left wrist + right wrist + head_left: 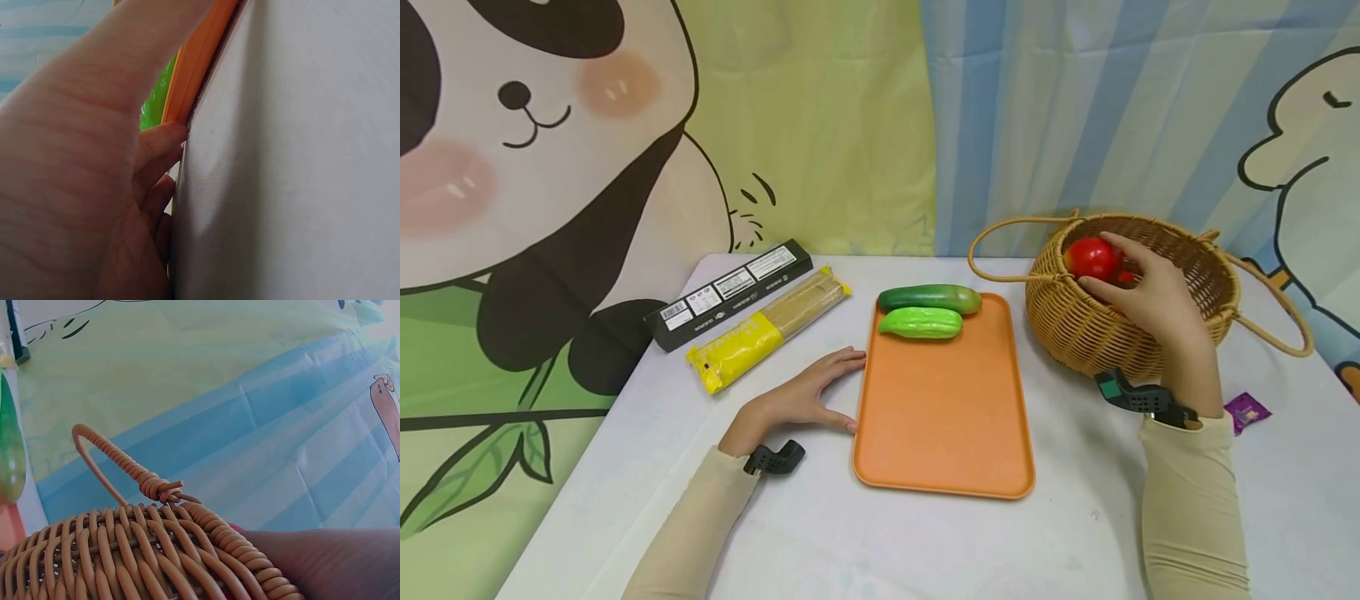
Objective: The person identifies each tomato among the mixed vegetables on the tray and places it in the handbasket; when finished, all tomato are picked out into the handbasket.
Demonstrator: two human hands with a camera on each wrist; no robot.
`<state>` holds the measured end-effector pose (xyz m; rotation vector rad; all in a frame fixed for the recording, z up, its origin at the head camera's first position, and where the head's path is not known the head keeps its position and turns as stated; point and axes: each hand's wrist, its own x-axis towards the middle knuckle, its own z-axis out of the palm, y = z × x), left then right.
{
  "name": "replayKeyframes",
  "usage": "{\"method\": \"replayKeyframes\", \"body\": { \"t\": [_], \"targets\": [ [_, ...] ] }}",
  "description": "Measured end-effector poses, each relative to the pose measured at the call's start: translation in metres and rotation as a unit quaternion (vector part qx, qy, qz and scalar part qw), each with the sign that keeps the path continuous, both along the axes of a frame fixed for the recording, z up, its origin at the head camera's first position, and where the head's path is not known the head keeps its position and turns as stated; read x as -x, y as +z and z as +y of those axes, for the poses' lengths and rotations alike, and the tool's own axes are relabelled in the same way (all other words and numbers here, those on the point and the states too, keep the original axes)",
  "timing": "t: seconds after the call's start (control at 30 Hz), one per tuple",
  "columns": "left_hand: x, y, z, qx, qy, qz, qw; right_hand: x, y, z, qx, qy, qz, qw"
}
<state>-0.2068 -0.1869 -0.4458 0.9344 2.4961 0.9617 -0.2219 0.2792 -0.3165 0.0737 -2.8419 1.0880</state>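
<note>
My right hand (1150,292) reaches into the wicker basket (1093,342), thumb and fingers around a round, shiny red fruit (1092,259) at the basket's left side. Another bit of red shows just below the fruit, mostly covered by the hand. In the right wrist view the basket's weave (125,556) hides the fingers. My left hand (801,396) rests on the table, its fingertips and thumb at the left edge of an orange tray (943,408). A dark green cucumber (928,298) and a bright green, bumpy cucumber (921,323) lie side by side at the tray's far end.
Left of the tray lie a yellow packet of dry noodles (767,329) and a long black box (730,292). A small purple wrapped packet (1247,412) is beside the right forearm. The basket's handles stick out to both sides. A printed curtain (850,125) hangs behind the table.
</note>
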Motion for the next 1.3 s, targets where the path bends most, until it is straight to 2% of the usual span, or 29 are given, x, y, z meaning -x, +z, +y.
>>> {"method": "replayKeyframes", "body": {
  "t": [0.37,0.67,0.8,1.1,1.2,1.3],
  "targets": [
    [0.001,-0.001,0.001,0.002,0.001,-0.003,1.0000,-0.003,0.001,0.001,0.005,0.006,-0.026,0.9996],
    [0.003,0.000,0.004,0.004,-0.007,-0.005,1.0000,-0.006,-0.002,0.004,-0.004,0.005,-0.021,0.9998],
    [0.004,-0.002,0.004,0.011,-0.007,-0.003,0.9999,-0.008,-0.003,0.004,-0.004,0.013,-0.004,0.9999],
    [0.003,0.001,0.003,0.013,-0.015,-0.005,0.9998,-0.011,-0.002,-0.001,-0.001,0.009,0.075,0.9971],
    [0.003,0.006,0.003,0.005,-0.013,-0.023,0.9996,-0.011,-0.001,-0.002,0.001,0.009,0.094,0.9955],
    [0.002,0.012,-0.002,-0.005,0.002,-0.045,0.9990,-0.012,-0.001,-0.008,0.009,0.016,0.098,0.9950]
  ]
}}
